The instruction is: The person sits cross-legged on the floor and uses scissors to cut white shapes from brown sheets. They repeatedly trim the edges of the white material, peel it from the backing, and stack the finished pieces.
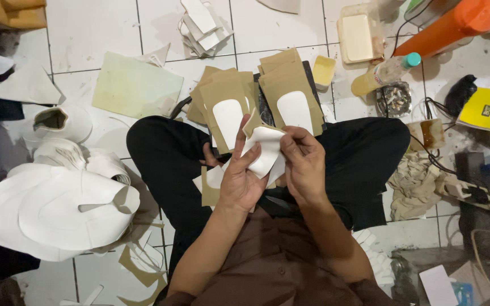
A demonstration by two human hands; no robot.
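over the lap, centre of scene: left hand and right hand, both with fingers pinched on one white oval sheet with a brown backing corner, held above black trousers. just beyond, on the tiled floor: two stacks of brown cards with white ovals. far right: orange bottle and clear bottle; near left: pile of white cut shapes.

Two card stacks lie ahead of the lap; white sheets apparently piled left.
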